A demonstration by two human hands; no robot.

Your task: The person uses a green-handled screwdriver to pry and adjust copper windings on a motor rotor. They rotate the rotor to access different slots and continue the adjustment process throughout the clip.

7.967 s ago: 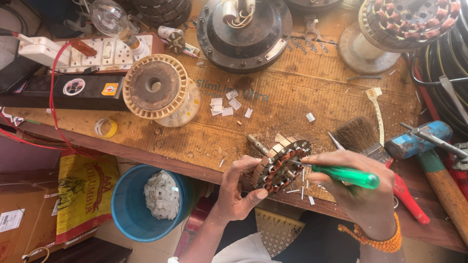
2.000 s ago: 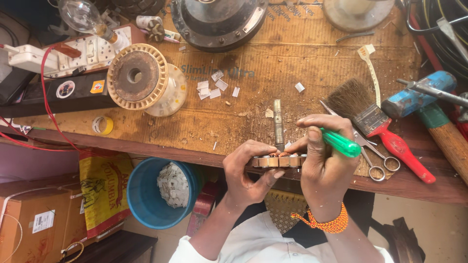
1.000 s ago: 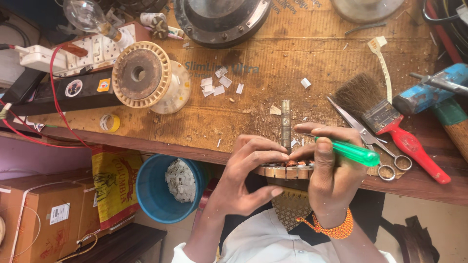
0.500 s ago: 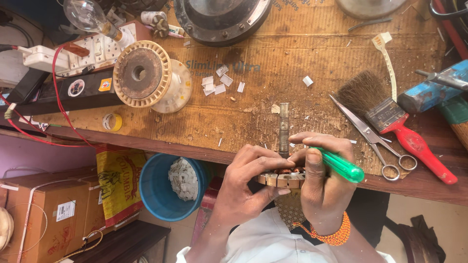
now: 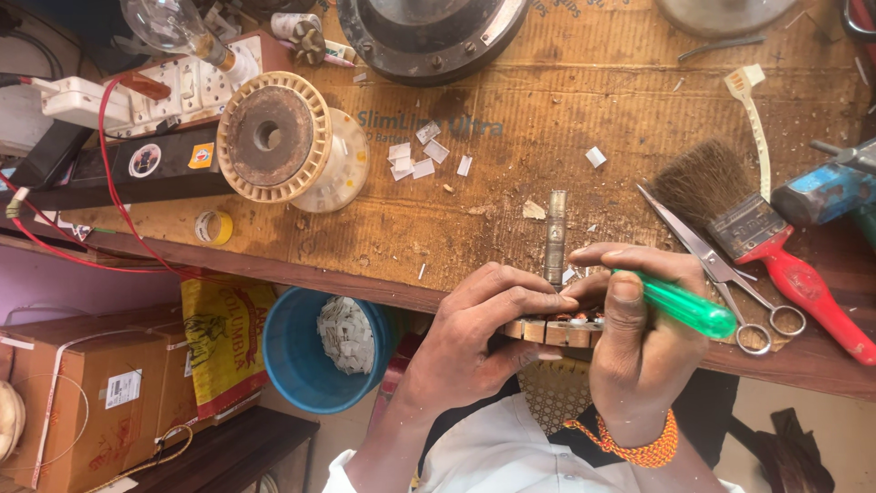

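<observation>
The left hand [image 5: 479, 333] is gripping a round metal motor core with copper windings [image 5: 552, 329], seen edge-on, its fingers curling over the top and the thumb pressing from below. The core is sitting between both hands at the near edge of the cardboard-covered wooden table [image 5: 511, 137], with a grey metal shaft [image 5: 555, 236] rising from it away from the person. The right hand [image 5: 639, 342] is clenching a tool with a translucent green plastic handle [image 5: 686, 309], the handle pointing out to that hand's right, the working tip hidden against the core.

Just to the right of the right hand, steel scissors [image 5: 721, 274] are lying on the table, and beyond them a red-handled paintbrush with brown bristles [image 5: 748, 224]. Well beyond the left hand, a cream plastic spool with a rusty centre [image 5: 274, 137] is resting beside small white paper scraps [image 5: 424, 160]. Below and left of the left hand, under the table edge, a blue plastic bucket [image 5: 292, 365] is holding crumpled white waste.
</observation>
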